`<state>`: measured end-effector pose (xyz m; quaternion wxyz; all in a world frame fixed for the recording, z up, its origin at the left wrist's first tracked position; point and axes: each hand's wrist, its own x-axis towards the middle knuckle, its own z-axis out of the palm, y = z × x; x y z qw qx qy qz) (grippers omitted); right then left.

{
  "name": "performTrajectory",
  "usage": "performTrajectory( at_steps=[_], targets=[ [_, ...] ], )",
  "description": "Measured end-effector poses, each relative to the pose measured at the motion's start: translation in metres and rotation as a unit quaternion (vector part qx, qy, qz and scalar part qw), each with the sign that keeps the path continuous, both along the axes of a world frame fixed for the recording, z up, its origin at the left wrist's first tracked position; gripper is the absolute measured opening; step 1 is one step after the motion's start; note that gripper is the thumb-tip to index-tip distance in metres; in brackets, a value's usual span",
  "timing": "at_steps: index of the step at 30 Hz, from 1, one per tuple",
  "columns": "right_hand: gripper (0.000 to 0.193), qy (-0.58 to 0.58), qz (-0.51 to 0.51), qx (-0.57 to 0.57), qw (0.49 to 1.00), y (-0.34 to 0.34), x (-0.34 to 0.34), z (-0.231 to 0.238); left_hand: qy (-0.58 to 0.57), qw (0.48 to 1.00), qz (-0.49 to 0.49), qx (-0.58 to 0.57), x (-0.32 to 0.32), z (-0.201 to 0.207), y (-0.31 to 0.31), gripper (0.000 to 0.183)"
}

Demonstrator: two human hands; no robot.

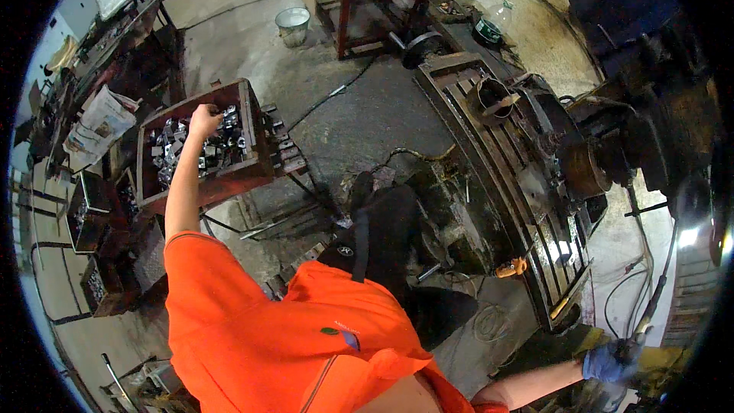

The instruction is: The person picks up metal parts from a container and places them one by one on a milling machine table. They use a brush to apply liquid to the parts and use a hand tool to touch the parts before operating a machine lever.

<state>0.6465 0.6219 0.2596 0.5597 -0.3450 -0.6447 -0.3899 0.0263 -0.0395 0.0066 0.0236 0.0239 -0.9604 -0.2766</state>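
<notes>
My bare left hand reaches over a wooden box filled with small shiny metal parts. Its fingers are curled together at the parts near the far side; whatever they grip is hidden. At the lower right my right hand, in a blue glove, is closed around the lower end of a long dark lever. This lever hangs beside a large machine with a slotted metal table. A round metal cup-like piece sits on the far part of that table.
Smaller boxes of parts stand left of the large box. A white bucket is on the floor beyond, near a dark stand. An orange-handled tool lies at the machine table's edge. A cable crosses the floor.
</notes>
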Motion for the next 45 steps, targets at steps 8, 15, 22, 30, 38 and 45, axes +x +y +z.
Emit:
performTrajectory(
  at_steps=[8,15,22,30,38,45],
  targets=[
    [0.014,0.103,0.197,-0.107,0.969,-0.001,0.008,0.020,-0.045,0.974,0.097,-0.199,-0.020,-0.021,0.057,0.040],
    [0.036,0.296,0.679,-0.257,0.621,0.031,0.039,0.028,-0.038,0.967,0.098,-0.234,-0.029,-0.037,0.059,0.027],
    [0.042,0.287,0.624,-0.204,0.697,-0.002,-0.001,0.063,-0.008,0.977,0.111,-0.183,-0.006,0.004,0.074,0.036],
    [0.031,0.136,0.608,-0.180,0.761,-0.010,-0.024,0.125,-0.008,0.710,0.051,0.703,-0.040,-0.025,0.015,0.021],
    [0.030,0.144,0.324,-0.006,0.935,-0.009,0.001,0.115,-0.067,0.632,-0.099,0.766,-0.066,0.026,0.092,0.022],
    [0.015,0.256,0.297,-0.742,0.544,-0.034,-0.042,-0.203,-0.090,0.638,-0.190,0.741,-0.029,0.066,0.200,0.036]
  ],
)
